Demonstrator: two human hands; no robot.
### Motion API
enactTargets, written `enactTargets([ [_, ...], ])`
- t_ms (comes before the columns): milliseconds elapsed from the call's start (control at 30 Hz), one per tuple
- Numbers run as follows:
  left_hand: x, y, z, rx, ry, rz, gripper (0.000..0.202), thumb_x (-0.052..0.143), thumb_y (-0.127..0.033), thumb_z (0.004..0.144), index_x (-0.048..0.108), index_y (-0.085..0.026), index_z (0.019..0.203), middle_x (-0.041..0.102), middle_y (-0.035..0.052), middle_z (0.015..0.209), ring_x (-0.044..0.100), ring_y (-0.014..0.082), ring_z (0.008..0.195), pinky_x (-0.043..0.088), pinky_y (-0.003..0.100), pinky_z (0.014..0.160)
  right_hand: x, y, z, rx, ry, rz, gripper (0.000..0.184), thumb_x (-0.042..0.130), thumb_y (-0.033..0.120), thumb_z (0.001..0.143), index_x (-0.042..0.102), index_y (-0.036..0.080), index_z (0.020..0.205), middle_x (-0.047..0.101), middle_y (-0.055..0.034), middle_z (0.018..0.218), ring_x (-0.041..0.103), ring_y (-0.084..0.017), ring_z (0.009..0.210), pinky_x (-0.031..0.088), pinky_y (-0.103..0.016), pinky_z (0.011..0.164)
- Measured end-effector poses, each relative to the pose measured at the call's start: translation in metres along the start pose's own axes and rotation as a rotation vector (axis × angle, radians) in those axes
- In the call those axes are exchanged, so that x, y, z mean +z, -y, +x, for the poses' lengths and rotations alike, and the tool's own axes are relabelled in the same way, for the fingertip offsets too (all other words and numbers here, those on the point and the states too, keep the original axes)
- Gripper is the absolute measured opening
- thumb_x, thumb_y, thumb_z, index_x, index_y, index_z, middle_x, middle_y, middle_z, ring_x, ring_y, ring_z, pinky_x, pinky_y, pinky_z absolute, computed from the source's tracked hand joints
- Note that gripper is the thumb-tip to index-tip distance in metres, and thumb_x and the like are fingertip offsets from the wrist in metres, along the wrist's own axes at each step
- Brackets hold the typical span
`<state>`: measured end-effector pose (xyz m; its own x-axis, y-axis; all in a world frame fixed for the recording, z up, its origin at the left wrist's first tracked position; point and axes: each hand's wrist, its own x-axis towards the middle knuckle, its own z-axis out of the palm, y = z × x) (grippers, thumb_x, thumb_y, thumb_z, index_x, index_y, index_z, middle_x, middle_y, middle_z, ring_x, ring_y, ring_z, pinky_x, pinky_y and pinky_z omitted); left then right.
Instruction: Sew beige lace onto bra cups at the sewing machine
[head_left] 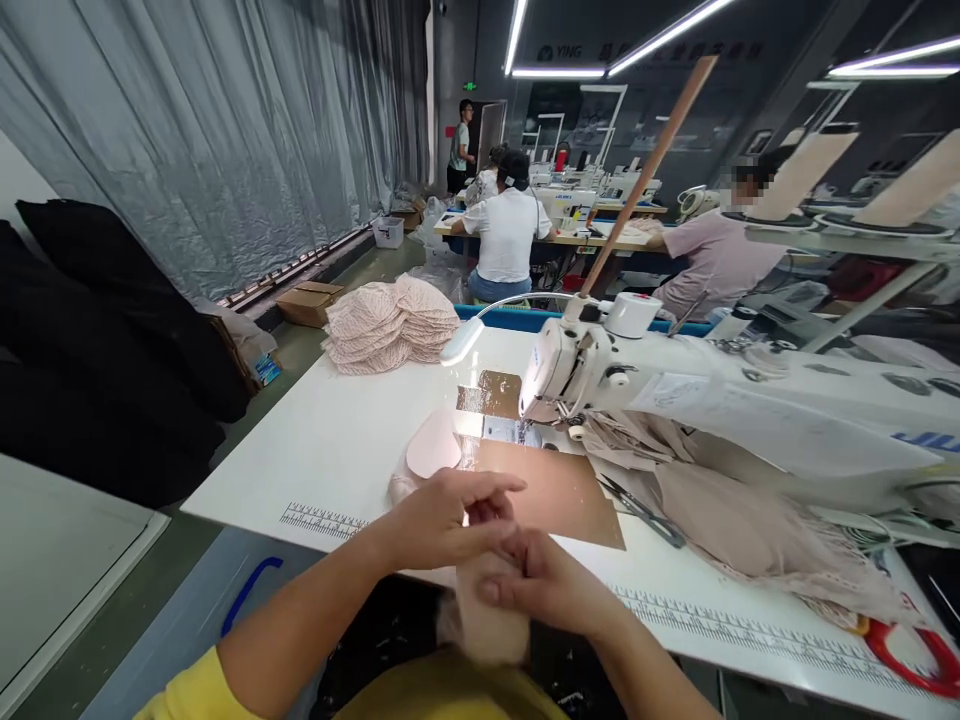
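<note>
Soft beige cloth piece [491,625] held below the edge of a smooth white table [300,450]

The right hand [544,585] clamps the cloth between thumb and fingers, in front of the wearer's body. The left hand [461,520] curls at its upper end, fingertips close to the right hand's; whether they pinch the fabric, I cannot tell. The cloth's lower end is blurred, perhaps folded double.

Just beyond the left hand lies a smooth, rounded pale-pink pad [433,447], partly covering crumpled fabric. A flat, angular brown sheet [555,495] stretches before the glossy white sewing machine [577,370], whose right end is cut off by the frame. Farther back, lacy pink pieces [390,325] form a ruffled stack. Dark metal scissors [645,512] lie beside loose, wrinkled beige fabric [742,525], their tips hard to make out.
</note>
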<state>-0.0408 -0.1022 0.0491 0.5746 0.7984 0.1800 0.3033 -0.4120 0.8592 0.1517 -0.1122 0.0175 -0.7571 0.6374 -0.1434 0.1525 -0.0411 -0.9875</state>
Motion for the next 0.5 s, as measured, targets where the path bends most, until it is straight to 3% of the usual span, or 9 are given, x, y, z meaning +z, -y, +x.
enactTargets([
  [100,-0.007,0.023,-0.004,-0.04,-0.167,0.388,0.039,0.05,-0.029,0.09,0.054,-0.017,0.127,0.059,0.0123,0.125,0.053,0.0243,0.114,0.043,0.039,0.1,-0.002,-0.006,-0.002,-0.005,0.028,0.11,0.035,0.07,0.049,0.071,0.06,0.016,0.075,0.049,0.0032,0.067,0.043,-0.009,0.058,0.035,-0.02,0.051],
  [167,-0.021,0.047,-0.013,-0.11,-0.123,0.583,0.036,0.048,-0.025,0.089,0.057,-0.017,0.123,0.056,0.0126,0.13,0.051,0.0264,0.119,0.042,0.043,0.102,-0.011,-0.014,-0.013,-0.081,-0.027,0.177,0.038,0.07,0.051,0.068,0.063,0.016,0.079,0.056,-0.0008,0.075,0.049,-0.013,0.065,0.039,-0.023,0.056],
  [300,-0.056,0.077,-0.026,-0.226,-0.122,0.791,0.037,0.042,-0.014,0.086,0.06,-0.013,0.118,0.056,0.0153,0.13,0.053,0.0276,0.119,0.042,0.045,0.103,-0.029,-0.024,-0.04,-0.133,-0.322,0.31,0.038,0.072,0.053,0.064,0.058,0.018,0.069,0.053,0.0005,0.064,0.05,-0.014,0.057,0.04,-0.024,0.052],
  [400,-0.068,0.073,-0.006,-0.212,-0.19,0.858,0.039,0.042,-0.011,0.083,0.059,-0.013,0.118,0.056,0.0148,0.129,0.05,0.0283,0.121,0.041,0.047,0.104,-0.026,-0.023,-0.049,-0.021,-0.559,0.29,0.038,0.069,0.055,0.069,0.06,0.019,0.08,0.06,-0.0029,0.074,0.056,-0.018,0.066,0.046,-0.028,0.058],
  [467,-0.063,0.067,0.023,-0.138,-0.197,0.819,0.041,0.041,-0.013,0.086,0.056,-0.013,0.124,0.05,0.0145,0.135,0.045,0.0268,0.127,0.037,0.045,0.108,-0.014,-0.021,-0.048,0.037,-0.599,0.312,0.041,0.066,0.057,0.073,0.061,0.02,0.089,0.063,-0.0051,0.084,0.059,-0.021,0.075,0.049,-0.032,0.068],
  [500,-0.058,0.066,0.039,-0.104,-0.159,0.778,0.041,0.04,-0.015,0.088,0.053,-0.012,0.127,0.047,0.0154,0.138,0.043,0.0262,0.129,0.035,0.043,0.109,-0.006,-0.02,-0.048,0.046,-0.554,0.332,0.041,0.067,0.057,0.072,0.061,0.02,0.088,0.063,-0.0045,0.082,0.058,-0.021,0.075,0.049,-0.032,0.069],
])
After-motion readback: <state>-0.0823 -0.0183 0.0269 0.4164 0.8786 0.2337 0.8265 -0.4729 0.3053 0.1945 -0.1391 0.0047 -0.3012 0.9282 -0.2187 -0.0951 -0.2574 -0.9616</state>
